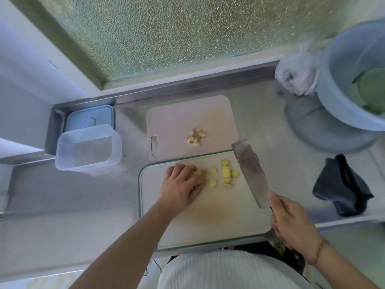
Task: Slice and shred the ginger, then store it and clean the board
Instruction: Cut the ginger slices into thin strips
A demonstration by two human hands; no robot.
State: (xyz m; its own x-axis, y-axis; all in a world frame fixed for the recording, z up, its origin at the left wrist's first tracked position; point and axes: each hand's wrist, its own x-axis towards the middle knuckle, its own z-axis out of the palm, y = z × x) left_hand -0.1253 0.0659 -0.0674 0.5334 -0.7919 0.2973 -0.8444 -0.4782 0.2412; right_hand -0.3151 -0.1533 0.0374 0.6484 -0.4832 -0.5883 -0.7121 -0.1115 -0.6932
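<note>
A home kitchen: steel counter [62, 205], cutting board [208, 222], cleaver [250, 172]

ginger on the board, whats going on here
A person is slicing ginger. The left hand presses down on the uncut ginger piece on the near board, with cut slices lying beside it. The right hand holds a cleaver, lifted off to the right of the slices. Scraps sit on the pink board behind. An open tub waits to the left.
</note>
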